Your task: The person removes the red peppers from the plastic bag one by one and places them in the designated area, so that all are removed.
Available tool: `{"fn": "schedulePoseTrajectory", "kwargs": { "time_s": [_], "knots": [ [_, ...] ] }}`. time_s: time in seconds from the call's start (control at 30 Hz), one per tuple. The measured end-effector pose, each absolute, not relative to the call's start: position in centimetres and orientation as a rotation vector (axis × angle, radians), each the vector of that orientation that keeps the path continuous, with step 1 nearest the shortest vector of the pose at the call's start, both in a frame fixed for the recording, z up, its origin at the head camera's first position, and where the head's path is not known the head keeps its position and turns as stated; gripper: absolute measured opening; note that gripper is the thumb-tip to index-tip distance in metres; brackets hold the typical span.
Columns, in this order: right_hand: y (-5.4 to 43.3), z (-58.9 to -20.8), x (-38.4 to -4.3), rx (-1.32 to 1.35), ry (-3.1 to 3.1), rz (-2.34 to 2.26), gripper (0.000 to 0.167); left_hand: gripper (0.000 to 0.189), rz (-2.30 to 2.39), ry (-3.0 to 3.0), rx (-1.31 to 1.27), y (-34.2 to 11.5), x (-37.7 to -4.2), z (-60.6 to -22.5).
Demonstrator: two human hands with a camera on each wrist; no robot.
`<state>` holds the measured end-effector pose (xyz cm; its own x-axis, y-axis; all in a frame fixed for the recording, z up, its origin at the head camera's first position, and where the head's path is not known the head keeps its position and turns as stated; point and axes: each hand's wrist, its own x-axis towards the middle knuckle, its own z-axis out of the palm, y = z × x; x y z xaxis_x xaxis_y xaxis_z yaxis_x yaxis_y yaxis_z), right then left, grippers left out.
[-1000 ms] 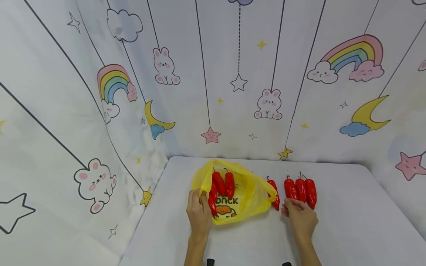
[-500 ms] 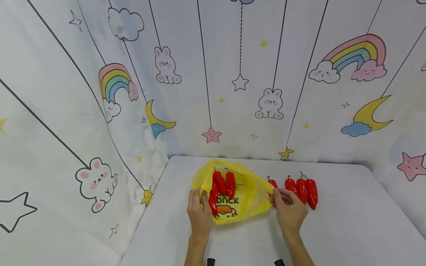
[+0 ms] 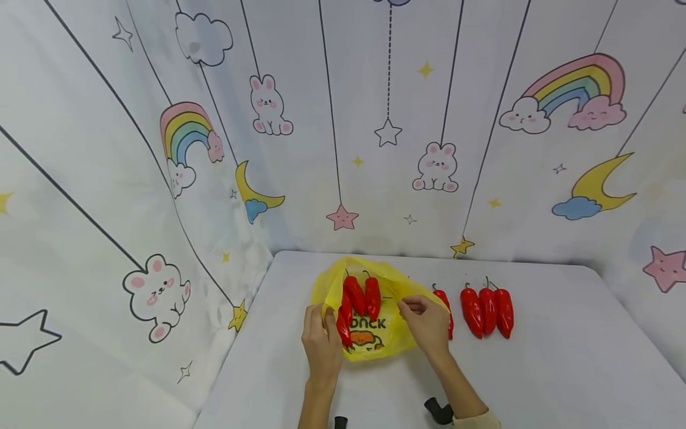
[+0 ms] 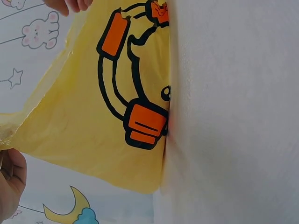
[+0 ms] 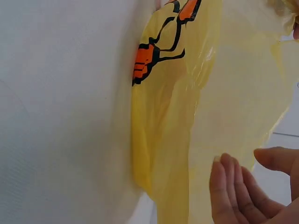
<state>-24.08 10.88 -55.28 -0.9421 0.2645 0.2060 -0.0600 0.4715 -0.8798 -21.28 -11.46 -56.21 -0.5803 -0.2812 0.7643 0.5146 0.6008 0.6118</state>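
Observation:
A yellow plastic bag (image 3: 393, 342) with printed orange and black figures lies on its side, mouth toward me. Several glossy red chili peppers (image 3: 372, 298) are inside, toward its left. My left hand (image 3: 321, 342) pinches the bag's left rim between thumb and fingers; the left wrist view shows the plastic drawn up to that hand (image 4: 10, 179). Over the right part of the mouth is my right hand (image 3: 427, 325), its thumb apart from the fingers and nothing between them in the right wrist view, where the hand (image 5: 252, 186) is in front of the yellow plastic.
One red pepper (image 3: 444, 298) lies just right of the bag, partly hidden by it and my right hand. Further right, three more peppers (image 3: 488, 313) lie side by side. The white table (image 3: 557, 357) meets a patterned curtain (image 3: 375, 196) at the back.
My right hand has moved left from beside the row of peppers, past the bag's right rim, to over its mouth. My left hand keeps its hold on the left rim.

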Motion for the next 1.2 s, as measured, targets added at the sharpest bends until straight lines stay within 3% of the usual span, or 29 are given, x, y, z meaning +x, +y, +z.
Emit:
{"fn": "schedulePoseTrajectory", "kwargs": {
  "time_s": [0.47,1.2],
  "knots": [
    [9.9,-57.1,-27.2,-0.126,-2.739,1.333,0.044,0.006,-1.061,-1.896,-0.217,-11.3,-21.4,-56.1],
    [7.7,-58.4,-29.6,-0.175,-2.824,1.334,0.048,0.006,-1.075,-1.904,-0.213,-11.1,-21.1,-56.1]
  ]
}}
